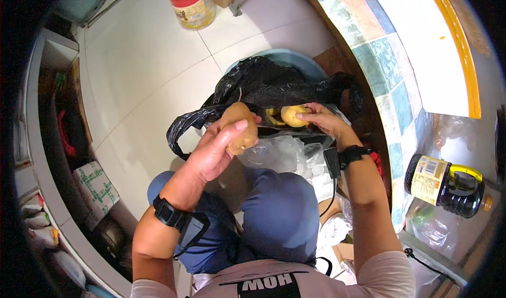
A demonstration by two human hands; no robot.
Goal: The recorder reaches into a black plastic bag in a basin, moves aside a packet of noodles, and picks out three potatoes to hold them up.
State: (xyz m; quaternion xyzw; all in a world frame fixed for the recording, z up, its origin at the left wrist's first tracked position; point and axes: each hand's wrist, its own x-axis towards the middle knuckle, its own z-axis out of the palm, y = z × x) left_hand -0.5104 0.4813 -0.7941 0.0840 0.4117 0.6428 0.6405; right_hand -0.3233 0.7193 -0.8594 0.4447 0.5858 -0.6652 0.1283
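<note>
A long brown potato [240, 132] is gripped in my left hand [208, 153], thumb lying across its upper side. My right hand [322, 119] pinches a rounder, paler yellow potato [292, 116] between thumb and fingers. That one is at the mouth of a crumpled black plastic bag [263, 84]. Beside it, a yellow piece [274, 117] shows partly inside the bag; its kind I cannot make out. The black bag drapes over a light blue basin [298, 59]. Clear plastic bags [282, 153] lie between the black bag and my knees.
On the tiled floor, a clear jug [192, 10] with a red-banded label stands at the far side. A tile-patterned ledge [387, 71] curves along the right, with a dark bottle with a yellow handle [445, 187] beyond it. A low shelf [66, 219] runs along the left.
</note>
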